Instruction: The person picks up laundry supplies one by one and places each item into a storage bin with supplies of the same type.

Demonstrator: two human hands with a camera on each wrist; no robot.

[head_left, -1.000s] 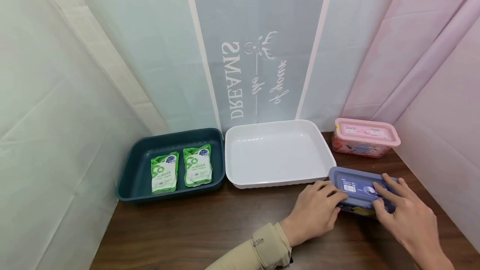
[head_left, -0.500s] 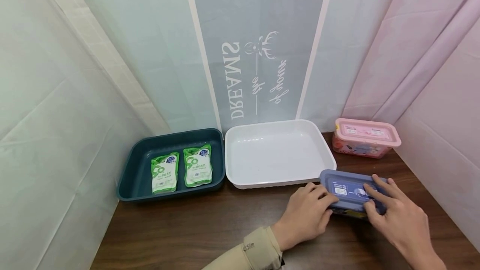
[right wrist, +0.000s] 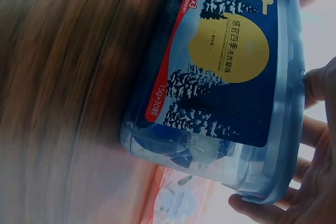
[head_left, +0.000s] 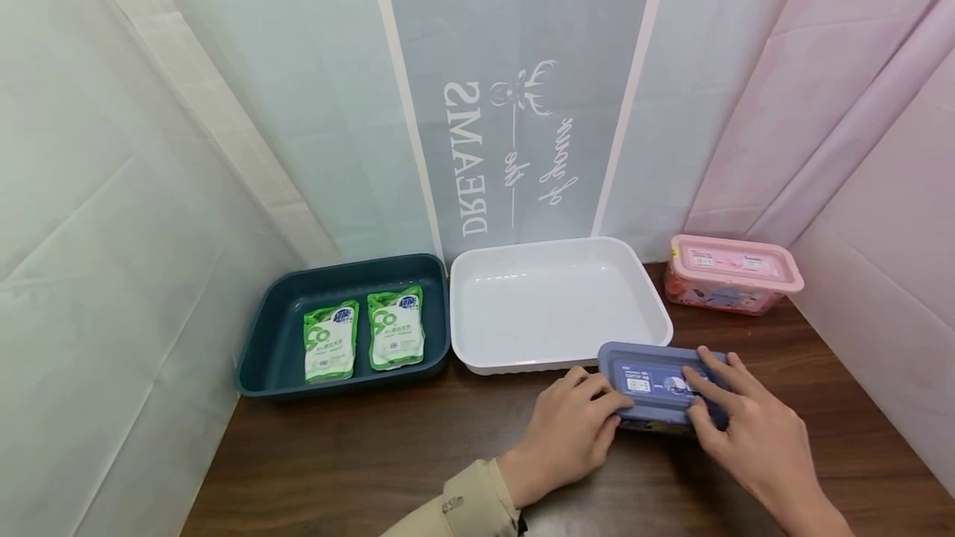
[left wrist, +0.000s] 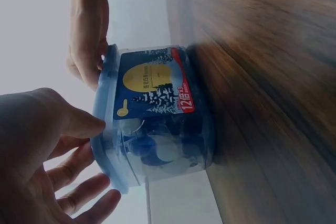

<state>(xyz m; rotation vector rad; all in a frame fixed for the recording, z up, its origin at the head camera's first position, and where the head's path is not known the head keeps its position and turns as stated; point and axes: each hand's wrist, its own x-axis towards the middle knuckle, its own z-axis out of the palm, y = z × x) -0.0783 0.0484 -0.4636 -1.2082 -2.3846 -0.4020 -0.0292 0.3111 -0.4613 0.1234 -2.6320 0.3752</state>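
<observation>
My left hand (head_left: 570, 429) holds the near left corner of a laundry pod box (head_left: 660, 384) by its lid. Across the right part of that lid, my right hand (head_left: 753, 421) grips with its thumb at the front edge. Clear walls show blue and white pods inside, behind a dark blue label (right wrist: 215, 66) with a yellow moon and snowy trees. The box stays upright, its base at or just above the table; I cannot tell which. Close behind it is a white tray (head_left: 559, 363), whose front right corner the lid nearly meets.
A dark green tray (head_left: 272, 330) with two green-and-white pouches (head_left: 331, 342) stands left of the white one. At the back right is a pink lidded box (head_left: 731, 276). Fabric walls (head_left: 134, 272) enclose the brown wooden table (head_left: 336, 462) at the sides and back.
Both hands and the blue laundry pod box have moved left along the front of the white tray. The trays, pouches and pink box keep their places.
</observation>
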